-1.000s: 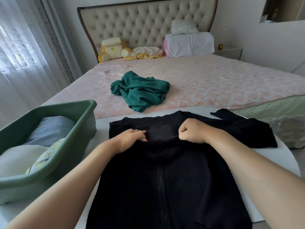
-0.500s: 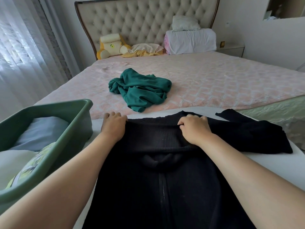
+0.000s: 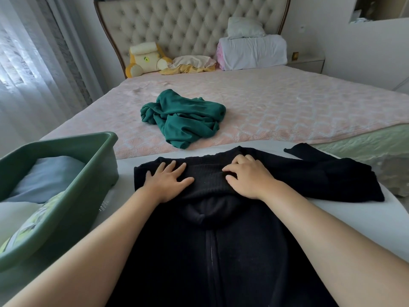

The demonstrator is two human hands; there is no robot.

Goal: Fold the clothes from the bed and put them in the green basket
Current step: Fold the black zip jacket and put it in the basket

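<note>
A black zip-up knit garment (image 3: 221, 240) lies spread on the white table (image 3: 376, 220), one sleeve stretched out to the right. My left hand (image 3: 167, 181) lies flat on its folded upper left part, fingers spread. My right hand (image 3: 249, 177) rests on the upper middle with fingers loosely bent on the fabric. A crumpled teal garment (image 3: 183, 117) sits on the pink bed (image 3: 287, 107). The green basket (image 3: 88, 185) stands at the left and holds folded pale clothes.
Pillows (image 3: 252, 50) and a yellow plush toy (image 3: 143, 59) lie by the tufted headboard. A curtain (image 3: 33, 74) hangs at the left. A nightstand (image 3: 307, 63) stands at the far right of the bed.
Both hands have gone from gripping the garment's top edge to lying on it; my left hand has flattened with fingers spread. The top edge now lies folded over and smoother.
</note>
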